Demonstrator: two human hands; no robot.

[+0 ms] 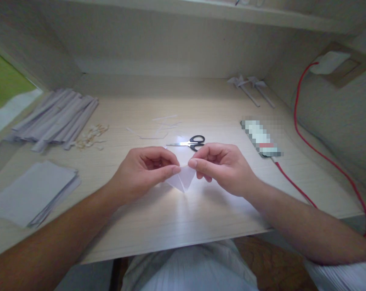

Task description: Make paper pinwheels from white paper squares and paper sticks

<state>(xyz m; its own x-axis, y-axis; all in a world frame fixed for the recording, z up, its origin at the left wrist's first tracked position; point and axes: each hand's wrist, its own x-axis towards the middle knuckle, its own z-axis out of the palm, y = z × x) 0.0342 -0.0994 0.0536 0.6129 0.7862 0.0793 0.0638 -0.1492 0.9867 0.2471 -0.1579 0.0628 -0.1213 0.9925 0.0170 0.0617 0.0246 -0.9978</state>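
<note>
Your left hand (146, 169) and right hand (222, 163) pinch a folded white paper piece (183, 180) between closed fingertips, just above the desk (170, 218); scissors (190, 142) lie just beyond, rolled paper sticks (58, 119) far left.

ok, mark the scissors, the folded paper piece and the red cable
scissors (192, 142), head view, where blades meet handles
folded paper piece (184, 180), head view, white flap below the fingertips
red cable (295, 186), head view, stretch lying on the desk
</note>
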